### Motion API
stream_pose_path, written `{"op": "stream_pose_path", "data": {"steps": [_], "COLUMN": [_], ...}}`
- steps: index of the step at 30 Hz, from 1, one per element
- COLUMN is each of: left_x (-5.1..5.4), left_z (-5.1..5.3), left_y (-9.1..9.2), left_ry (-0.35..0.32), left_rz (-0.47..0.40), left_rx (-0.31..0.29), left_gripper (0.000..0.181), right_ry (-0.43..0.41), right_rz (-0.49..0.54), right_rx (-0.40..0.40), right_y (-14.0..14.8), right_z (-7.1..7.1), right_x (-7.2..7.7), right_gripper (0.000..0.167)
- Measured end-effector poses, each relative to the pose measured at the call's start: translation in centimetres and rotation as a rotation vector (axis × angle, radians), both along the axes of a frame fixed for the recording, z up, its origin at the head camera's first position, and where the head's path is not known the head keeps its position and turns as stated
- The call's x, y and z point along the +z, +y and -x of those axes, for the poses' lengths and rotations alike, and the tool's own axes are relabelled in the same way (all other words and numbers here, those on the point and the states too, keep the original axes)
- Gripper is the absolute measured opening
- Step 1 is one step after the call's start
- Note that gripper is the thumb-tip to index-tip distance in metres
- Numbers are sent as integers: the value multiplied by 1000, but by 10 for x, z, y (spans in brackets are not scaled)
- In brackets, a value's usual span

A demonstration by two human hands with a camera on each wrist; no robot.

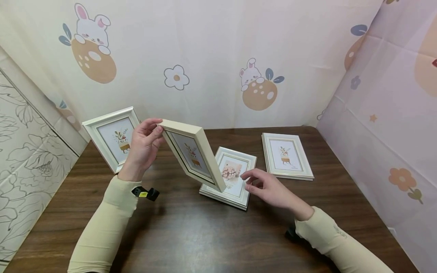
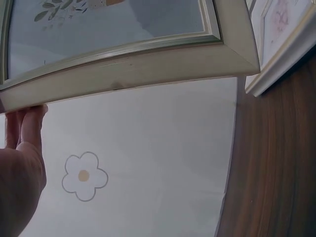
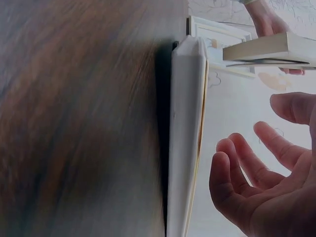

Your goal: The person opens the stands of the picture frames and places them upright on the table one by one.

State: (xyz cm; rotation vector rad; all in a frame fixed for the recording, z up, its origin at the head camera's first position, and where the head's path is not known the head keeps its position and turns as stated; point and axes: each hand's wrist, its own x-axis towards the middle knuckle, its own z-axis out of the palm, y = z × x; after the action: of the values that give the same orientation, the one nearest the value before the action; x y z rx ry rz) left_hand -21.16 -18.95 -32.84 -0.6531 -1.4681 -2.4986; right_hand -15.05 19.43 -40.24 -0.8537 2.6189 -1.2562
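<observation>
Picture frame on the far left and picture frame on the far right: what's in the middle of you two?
In the head view, between them are the left hand, the tilted picture frame it grips, and the pink-flower picture frame partly hidden behind that.

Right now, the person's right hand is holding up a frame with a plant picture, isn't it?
Not quite: the left hand is holding up the frame with a plant picture, as the head view shows. The right hand holds nothing.

a homelike corner is suggested by the rabbit-and-flower-printed fabric (image 1: 211, 38) hung behind, the line-drawn flowers (image 1: 39, 163) at far left and the dark, wood-grained tabletop (image 1: 184, 239).
</observation>
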Motion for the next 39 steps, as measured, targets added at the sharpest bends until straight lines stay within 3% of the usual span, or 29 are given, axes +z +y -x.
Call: {"op": "stream_pose_path", "data": {"steps": [11, 17, 25, 31, 39], "left_x": [-6, -9, -9, -9, -10], "left_z": [2, 3, 4, 4, 5], "left_y": [4, 8, 12, 16, 21], "left_ry": [92, 104, 118, 132, 145], "left_rz": [-60, -83, -195, -192, -236], "left_rx": [-135, -189, -370, -393, -469], "left_gripper": [14, 13, 15, 15, 16], "right_ry": [11, 19, 51, 73, 95], "right_rz": [-5, -2, 4, 17, 83], "right_rx": [35, 54, 82, 105, 147], "right_y": [-8, -10, -16, -21, -34], "right_z": [-6, -8, -9, -10, -7], "right_x": [3, 7, 20, 28, 32], "right_gripper": [27, 29, 28, 29, 30]}}
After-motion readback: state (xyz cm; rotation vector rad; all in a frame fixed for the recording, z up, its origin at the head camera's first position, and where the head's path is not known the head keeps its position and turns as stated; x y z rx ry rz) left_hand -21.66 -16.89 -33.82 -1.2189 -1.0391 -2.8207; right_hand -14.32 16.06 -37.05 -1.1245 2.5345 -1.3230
